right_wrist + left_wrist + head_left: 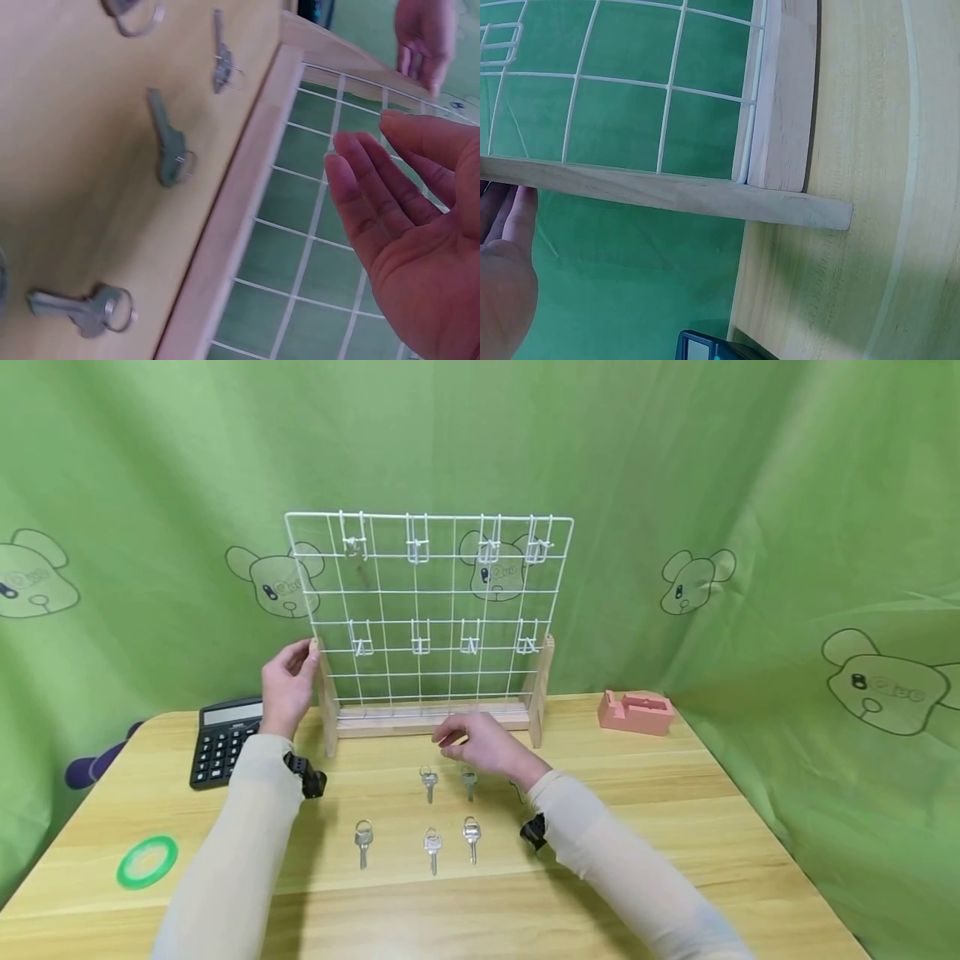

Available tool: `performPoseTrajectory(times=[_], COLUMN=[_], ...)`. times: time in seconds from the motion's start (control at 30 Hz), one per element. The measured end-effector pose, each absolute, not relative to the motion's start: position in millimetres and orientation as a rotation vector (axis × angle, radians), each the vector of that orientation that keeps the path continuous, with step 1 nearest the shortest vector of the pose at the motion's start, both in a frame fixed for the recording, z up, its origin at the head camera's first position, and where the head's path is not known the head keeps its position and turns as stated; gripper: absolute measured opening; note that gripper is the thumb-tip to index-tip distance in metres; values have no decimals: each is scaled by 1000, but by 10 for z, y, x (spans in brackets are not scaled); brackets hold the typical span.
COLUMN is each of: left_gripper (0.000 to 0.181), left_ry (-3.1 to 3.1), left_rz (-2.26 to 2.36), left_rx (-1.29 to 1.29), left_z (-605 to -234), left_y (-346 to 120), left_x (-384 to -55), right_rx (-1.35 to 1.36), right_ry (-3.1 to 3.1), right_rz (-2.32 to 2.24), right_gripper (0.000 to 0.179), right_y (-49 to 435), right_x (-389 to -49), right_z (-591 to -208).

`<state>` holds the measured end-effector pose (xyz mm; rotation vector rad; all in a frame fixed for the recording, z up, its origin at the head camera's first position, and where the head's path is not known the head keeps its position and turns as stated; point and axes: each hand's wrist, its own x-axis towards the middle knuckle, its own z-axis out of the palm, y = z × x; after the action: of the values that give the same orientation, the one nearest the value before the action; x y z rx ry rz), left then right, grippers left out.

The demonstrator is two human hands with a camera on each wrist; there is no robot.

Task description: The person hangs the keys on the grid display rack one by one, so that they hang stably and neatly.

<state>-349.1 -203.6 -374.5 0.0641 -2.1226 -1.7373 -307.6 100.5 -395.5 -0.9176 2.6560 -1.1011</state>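
A white wire grid [453,592] with several hooks stands in a wooden frame. My left hand [287,687] holds the top of the frame's left wooden post [327,710]; the left wrist view shows its fingers [521,217] meeting the post, the thumb hidden. A key [356,550] hangs on the upper-left hook. My right hand [482,743] hovers in front of the grid, fingers loosely bent and nothing between them. Below it lie several ringed keys, among them one key [429,785] and another key [468,783]; a further one is partly hidden by my right wrist.
A black calculator [217,747] lies beside my left forearm. A green tape roll [147,862] is at the table's left. At the back right stands a pink tape dispenser [636,713]. Green curtains hang behind the wooden table [637,827].
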Motion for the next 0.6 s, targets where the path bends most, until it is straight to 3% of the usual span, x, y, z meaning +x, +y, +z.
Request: performPoseTrajectory(times=[0.6], left_gripper=[42], left_ry=[-2133], left_rz=[-1755], left_rx=[72], left_z=[-3720], left_y=[-2042], left_x=[-3490], right_rx=[-927], right_ry=[2630], right_rz=[-922], right_gripper=[26], right_y=[800], right_x=[-3152], right_z=[-4302])
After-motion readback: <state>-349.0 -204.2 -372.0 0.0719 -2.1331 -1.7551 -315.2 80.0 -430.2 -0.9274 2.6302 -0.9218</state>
